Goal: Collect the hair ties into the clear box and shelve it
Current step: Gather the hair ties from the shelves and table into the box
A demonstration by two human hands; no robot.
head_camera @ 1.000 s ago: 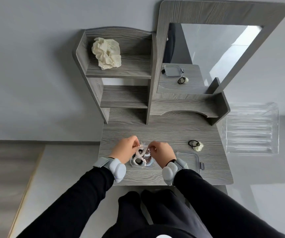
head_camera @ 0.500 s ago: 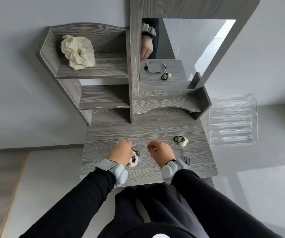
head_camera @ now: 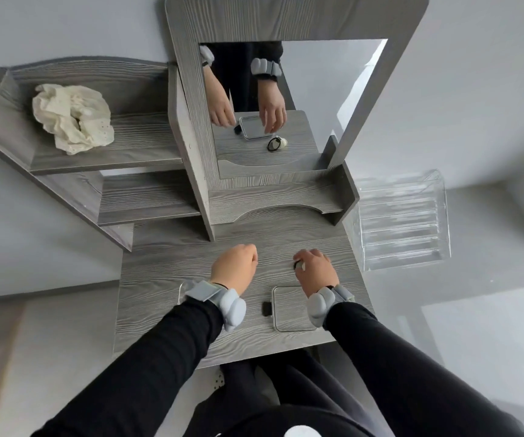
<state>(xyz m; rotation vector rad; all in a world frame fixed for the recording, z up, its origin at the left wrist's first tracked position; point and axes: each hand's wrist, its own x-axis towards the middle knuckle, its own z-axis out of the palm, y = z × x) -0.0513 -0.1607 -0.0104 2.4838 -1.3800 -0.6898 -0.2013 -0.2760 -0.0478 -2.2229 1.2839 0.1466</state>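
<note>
Grey desk (head_camera: 172, 279): two hands, one lid (head_camera: 290, 309).

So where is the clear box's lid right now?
In the head view, the lid lies flat on the desk near its front edge, right of centre, just below the right hand and partly under that wrist.
</note>
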